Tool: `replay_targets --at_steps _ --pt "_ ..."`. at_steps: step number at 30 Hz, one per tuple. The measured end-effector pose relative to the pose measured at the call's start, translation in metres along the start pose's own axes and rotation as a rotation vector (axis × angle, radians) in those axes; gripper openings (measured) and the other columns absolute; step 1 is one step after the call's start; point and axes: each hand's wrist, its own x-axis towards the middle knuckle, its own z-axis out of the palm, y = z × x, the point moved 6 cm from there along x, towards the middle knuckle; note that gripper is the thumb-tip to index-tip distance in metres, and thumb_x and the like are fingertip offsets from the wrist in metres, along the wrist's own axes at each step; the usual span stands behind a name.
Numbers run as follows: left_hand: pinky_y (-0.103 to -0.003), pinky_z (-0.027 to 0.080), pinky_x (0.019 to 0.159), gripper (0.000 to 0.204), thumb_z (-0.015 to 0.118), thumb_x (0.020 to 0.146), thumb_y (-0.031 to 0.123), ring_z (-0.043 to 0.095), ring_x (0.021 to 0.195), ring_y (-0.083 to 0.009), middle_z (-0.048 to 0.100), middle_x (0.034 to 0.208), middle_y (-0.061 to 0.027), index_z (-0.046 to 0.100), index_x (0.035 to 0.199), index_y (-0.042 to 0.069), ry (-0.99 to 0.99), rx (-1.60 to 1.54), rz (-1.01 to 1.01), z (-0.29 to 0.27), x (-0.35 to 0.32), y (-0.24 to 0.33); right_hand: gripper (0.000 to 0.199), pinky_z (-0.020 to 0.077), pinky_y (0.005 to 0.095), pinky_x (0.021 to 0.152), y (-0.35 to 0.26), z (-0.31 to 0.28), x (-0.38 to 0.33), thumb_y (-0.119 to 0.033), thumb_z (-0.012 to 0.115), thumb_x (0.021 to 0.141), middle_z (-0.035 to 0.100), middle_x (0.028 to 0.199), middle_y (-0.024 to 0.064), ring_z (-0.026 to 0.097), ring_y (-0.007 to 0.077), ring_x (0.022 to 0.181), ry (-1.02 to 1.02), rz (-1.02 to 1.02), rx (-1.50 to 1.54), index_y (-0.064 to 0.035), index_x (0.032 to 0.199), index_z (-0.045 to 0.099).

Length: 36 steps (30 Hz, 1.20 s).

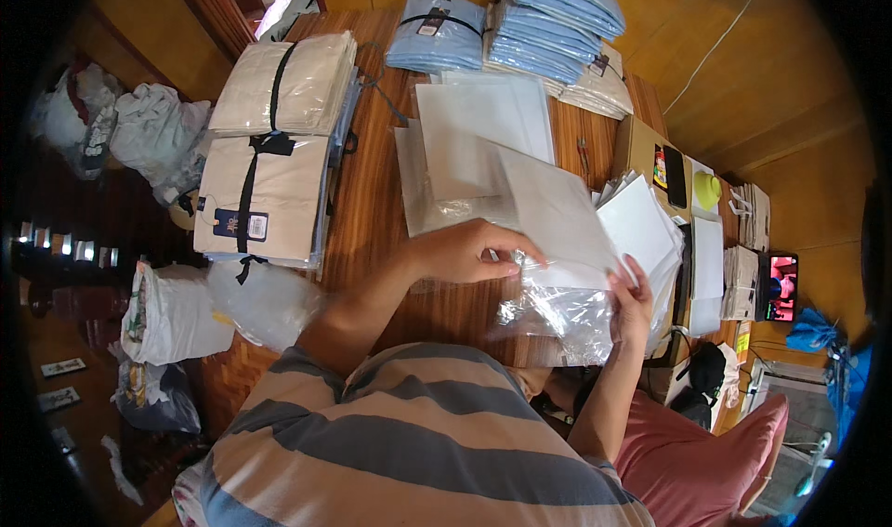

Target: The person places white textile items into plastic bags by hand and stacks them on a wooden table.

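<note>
A white sheet of card or paper (559, 213) slants over the table in front of me. Its lower edge meets a shiny clear plastic bag (567, 315), and I cannot tell how much of it lies inside. My left hand (481, 251) is closed in a pinch at the lower left corner, where sheet and bag meet. At the right edge, my right hand (632, 304) grips the sheet between thumb and fingers, with the bag against its palm side. Behind the sheet lie more white sheets (502, 109) and clear sleeves.
Strapped stacks of packed cream fabric (265, 178) stand at the left. Packed blue fabric (548, 34) is piled at the back. More white sheets (641, 216) fan out beside a cardboard box (636, 146) holding a dark phone (675, 176). A person in pink (688, 443) sits close at my right.
</note>
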Motion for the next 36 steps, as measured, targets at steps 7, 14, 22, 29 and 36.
replay_targets --at_steps 7,14,22,29,36 --pt "-0.034 0.052 0.09 0.063 0.084 0.079 0.022 0.062 0.107 -0.0208 0.06 0.128 -0.015 0.056 0.133 0.002 1.184 0.428 -0.231 -0.144 -0.021 -0.099 0.051 0.0571 0.0292 0.08 0.035 -0.125 0.044 0.002 0.075 0.085 0.065 0.109 0.0165 0.067 0.0191 0.093 0.464 -0.323 -0.225 0.0037 0.131 0.052" --pt "-0.034 0.054 0.078 0.061 0.083 0.079 0.016 0.065 0.094 -0.0203 0.066 0.111 -0.0119 0.055 0.13 -0.002 1.049 -0.028 -0.382 -0.157 -0.074 -0.184 0.059 0.0522 0.0416 0.091 0.037 -0.114 0.057 -0.02 0.08 0.084 0.056 0.127 0.0242 0.062 0.0331 0.109 0.564 -0.37 -0.717 0.0026 0.131 0.053" --pt "-0.028 0.053 0.084 0.046 0.07 0.092 0.005 0.066 0.097 -0.0148 0.067 0.109 -0.0098 0.051 0.133 -0.005 0.971 -0.607 -0.105 -0.11 -0.076 -0.092 0.05 0.0497 0.0355 0.093 -0.018 0.079 0.008 -0.011 0.075 0.085 0.059 0.124 0.0154 0.057 0.0246 0.116 0.083 -0.738 -0.434 0.0006 0.13 0.055" --pt "-0.031 0.051 0.097 0.054 0.059 0.096 -0.002 0.061 0.115 -0.0186 0.059 0.131 -0.016 0.039 0.147 -0.004 0.898 -0.585 0.092 -0.099 -0.058 -0.024 0.144 0.0517 0.0413 0.095 -0.085 0.17 -0.056 -0.023 0.099 0.056 0.049 0.139 0.0255 0.064 0.0302 0.111 -0.608 -0.6 0.184 -0.0117 0.161 -0.001" --pt "-0.034 0.051 0.097 0.072 0.058 0.096 -0.004 0.062 0.114 -0.0207 0.063 0.124 -0.0189 0.022 0.157 0.007 0.923 -0.625 0.11 -0.082 -0.072 0.001 0.076 0.0552 0.0258 0.077 -0.107 0.157 -0.088 0.009 0.079 0.073 0.069 0.106 0.0111 0.068 0.0137 0.083 -0.623 -0.669 -0.275 -0.0063 0.143 0.052"
